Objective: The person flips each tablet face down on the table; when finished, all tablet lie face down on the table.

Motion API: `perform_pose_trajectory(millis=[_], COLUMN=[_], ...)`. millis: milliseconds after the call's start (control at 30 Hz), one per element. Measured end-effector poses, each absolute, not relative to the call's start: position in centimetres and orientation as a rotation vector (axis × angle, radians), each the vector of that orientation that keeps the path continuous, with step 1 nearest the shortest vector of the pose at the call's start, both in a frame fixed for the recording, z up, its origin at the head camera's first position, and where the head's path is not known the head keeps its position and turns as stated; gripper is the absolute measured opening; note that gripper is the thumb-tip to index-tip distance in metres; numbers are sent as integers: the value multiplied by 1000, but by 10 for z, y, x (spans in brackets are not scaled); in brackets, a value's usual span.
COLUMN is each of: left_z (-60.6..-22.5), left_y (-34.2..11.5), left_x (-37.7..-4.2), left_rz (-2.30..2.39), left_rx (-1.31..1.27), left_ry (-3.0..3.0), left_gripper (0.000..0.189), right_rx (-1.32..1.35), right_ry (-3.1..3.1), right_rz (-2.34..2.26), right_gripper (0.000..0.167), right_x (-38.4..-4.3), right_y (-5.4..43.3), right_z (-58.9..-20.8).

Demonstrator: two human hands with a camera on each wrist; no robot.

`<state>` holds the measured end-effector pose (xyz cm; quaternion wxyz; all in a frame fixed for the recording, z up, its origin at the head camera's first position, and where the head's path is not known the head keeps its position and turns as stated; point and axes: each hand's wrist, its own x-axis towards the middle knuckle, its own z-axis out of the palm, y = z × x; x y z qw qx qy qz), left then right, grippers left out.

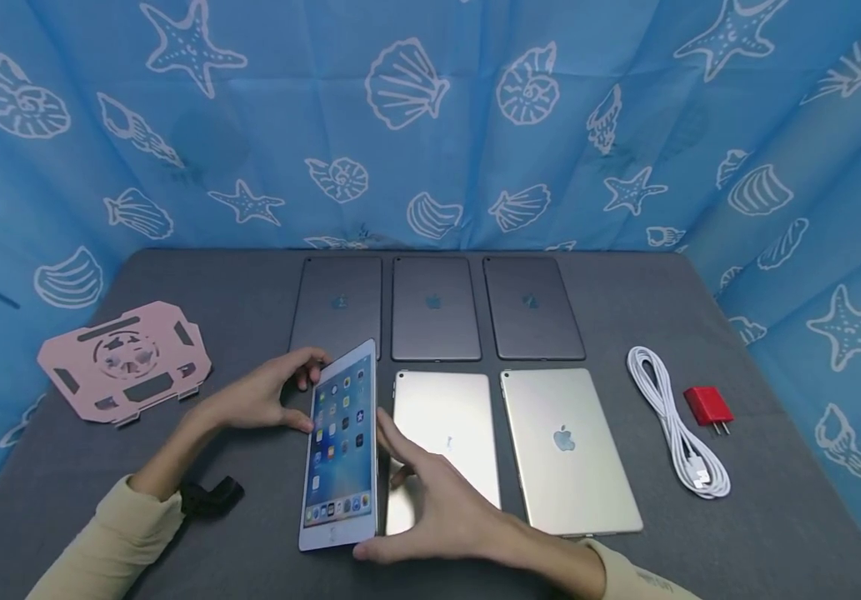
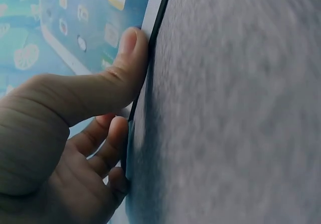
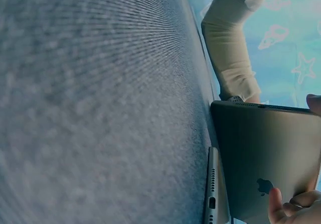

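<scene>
A white-framed tablet (image 1: pixel 342 467), its screen lit with rows of app icons, stands tilted up from the table, left of centre. My left hand (image 1: pixel 268 390) holds its left edge; in the left wrist view the thumb (image 2: pixel 131 58) lies on the front border and the fingers curl at the edge behind. My right hand (image 1: pixel 448 504) grips the right side, thumb near the bottom corner. The right wrist view shows the dark-looking back of the tablet (image 3: pixel 261 138), with right-hand fingertips against it near the apple logo. Right beside it lies a silver tablet (image 1: pixel 448 400), face down, partly covered by my right hand.
A gold tablet (image 1: pixel 573 450) lies face down further right. Behind are three dark grey tablets (image 1: pixel 438 321) in a row. A pink stand (image 1: pixel 126 362) sits at left; a coiled white cable (image 1: pixel 670 417) and red charger (image 1: pixel 708 404) at right. A patterned blue curtain (image 1: pixel 430 167) surrounds the table.
</scene>
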<state>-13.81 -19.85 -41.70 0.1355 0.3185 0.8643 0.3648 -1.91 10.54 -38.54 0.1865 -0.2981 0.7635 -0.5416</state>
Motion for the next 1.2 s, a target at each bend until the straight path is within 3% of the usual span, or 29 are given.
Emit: perform_pose_trajectory(millis=[300,1200], left_z=[-415,-417], left_y=[-184,-150], left_x=[-137,-137], left_rz=[1062,1058], left_rx=[894,996], left_ry=[2490,2497], left_gripper=[85,83], right_rx=[-1030,-1039], right_ry=[2179,2337], right_rz=[-1611,-1544], right_gripper=[118,113], right_x=[-19,-6], right_y=[107,103], right_z=[-385,-371])
